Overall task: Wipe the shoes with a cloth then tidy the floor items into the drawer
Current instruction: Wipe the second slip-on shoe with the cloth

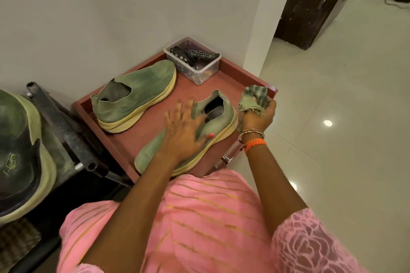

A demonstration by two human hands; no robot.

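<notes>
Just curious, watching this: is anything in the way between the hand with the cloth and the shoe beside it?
Nothing visible. The right hand grips the cloth just right of the near shoe's heel, with only open air between them. The left hand rests on that shoe's upper, away from the heel side.

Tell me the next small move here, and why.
Probably bring the cloth down onto the near shoe and start wiping. The left hand already lies flat on that shoe, steadying it, while the right hand holds the bunched cloth just beside its heel.
</notes>
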